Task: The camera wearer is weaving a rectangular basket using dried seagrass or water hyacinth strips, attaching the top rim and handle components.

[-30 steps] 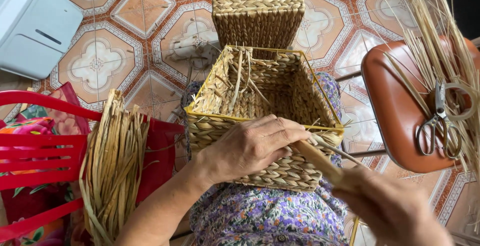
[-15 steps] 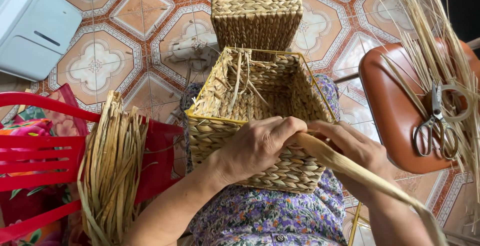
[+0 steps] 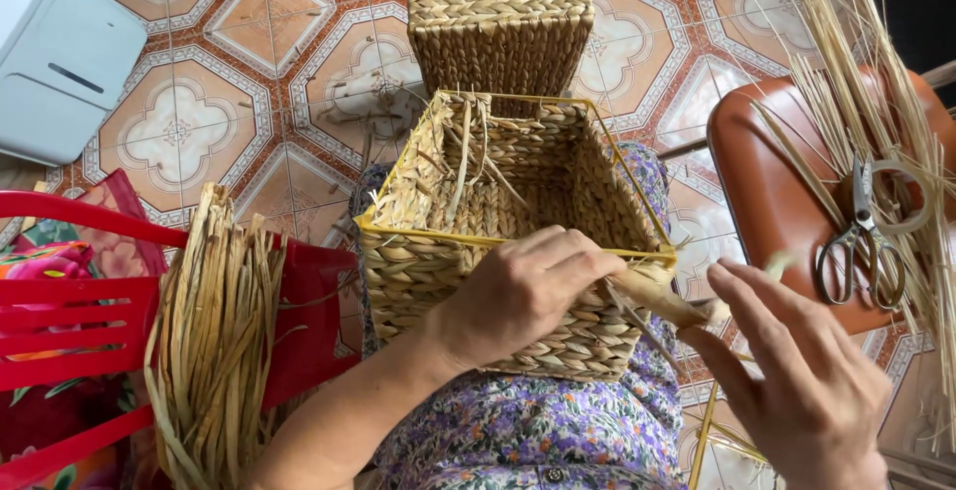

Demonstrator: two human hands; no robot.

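Observation:
A square woven basket (image 3: 478, 201) with a yellow wire rim rests on my lap, its open top facing up. My left hand (image 3: 523, 291) presses against the near wall at the right corner, fingers curled over the weave. My right hand (image 3: 797, 380) is to the right, pinching a flat dried straw strand (image 3: 662, 296) that leads into that corner. Loose strand ends stick up inside the basket.
A finished woven basket (image 3: 503, 17) stands on the tiled floor behind. A bundle of dried straw (image 3: 214, 341) hangs over a red plastic chair (image 3: 70, 331) at left. Scissors (image 3: 861, 241) and thin straw lie on a brown stool (image 3: 787, 201) at right. A white box (image 3: 60, 52) sits top left.
My right hand pushed in to the basket corner with the strand, then drew back to the right and down. My left hand stayed on the basket wall.

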